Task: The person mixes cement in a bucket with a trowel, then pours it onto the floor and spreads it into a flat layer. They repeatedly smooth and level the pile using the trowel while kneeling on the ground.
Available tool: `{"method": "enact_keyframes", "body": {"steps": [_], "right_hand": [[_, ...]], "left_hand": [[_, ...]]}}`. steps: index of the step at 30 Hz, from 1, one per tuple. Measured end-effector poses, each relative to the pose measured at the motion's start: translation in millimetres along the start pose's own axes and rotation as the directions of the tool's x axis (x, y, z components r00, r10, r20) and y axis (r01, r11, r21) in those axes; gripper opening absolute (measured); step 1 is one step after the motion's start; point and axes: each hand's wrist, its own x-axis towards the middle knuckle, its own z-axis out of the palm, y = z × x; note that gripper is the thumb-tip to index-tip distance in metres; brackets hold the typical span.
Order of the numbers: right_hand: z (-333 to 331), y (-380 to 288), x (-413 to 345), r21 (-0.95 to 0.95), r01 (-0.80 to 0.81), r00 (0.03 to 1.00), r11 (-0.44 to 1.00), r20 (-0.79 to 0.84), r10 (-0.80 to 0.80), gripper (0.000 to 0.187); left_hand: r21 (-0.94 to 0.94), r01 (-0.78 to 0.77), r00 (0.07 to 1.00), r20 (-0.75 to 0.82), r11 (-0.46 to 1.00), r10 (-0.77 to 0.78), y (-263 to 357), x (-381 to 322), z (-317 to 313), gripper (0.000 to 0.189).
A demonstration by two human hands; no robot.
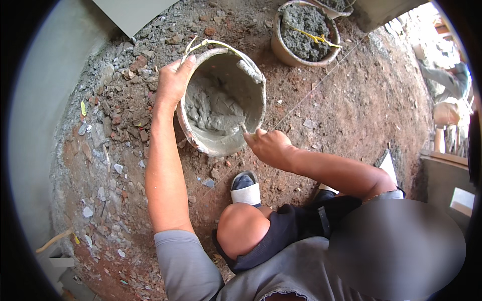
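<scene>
A mortar-caked bucket [205, 146] stands on the dirt before me, tilted so its mouth faces me. Wet grey mortar [211, 101] lies in its lower part. My left hand [174, 81] grips the upper left of the rim, thumb on top, close to the yellow cord handle [216, 42]. At the lower right of the rim, my right hand [272, 148] is closed around the handle of a trowel [228, 123]. The trowel's blade rests in the mortar and is coated with it, so its outline is partly hidden.
Another bucket [277, 47], full of coarse grey mix, stands beyond to the right. A thin string line [320, 79] crosses the ground diagonally. Brick and stone rubble [124, 94] lies along the grey wall [37, 124] at left. My slippered foot [245, 193] is just below. A person [450, 81] is at far right.
</scene>
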Motion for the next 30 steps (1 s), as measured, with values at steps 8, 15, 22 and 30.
{"method": "enact_keyframes", "body": {"steps": [8,15,22,30], "right_hand": [[-53,50,-12,0.054,-0.184,0.966,0.981,-0.173,0.191,0.051],[2,37,32,0.334,-0.280,0.955,0.900,0.006,0.295,0.055],[14,23,19,0.235,-0.130,0.991,0.963,0.061,0.119,0.058],[-67,55,-20,0.198,-0.269,0.963,0.942,0.034,0.268,0.047]], "left_hand": [[0.065,-0.006,1.000,-0.016,0.998,0.007,5,6,20,0.033],[0.075,0.009,1.000,-0.030,0.997,-0.007,7,-1,20,0.032],[0.066,-0.007,1.000,-0.029,0.998,0.009,5,-12,18,0.032],[0.227,-0.042,0.993,-0.095,0.973,0.065,10,-5,43,0.038]]}}
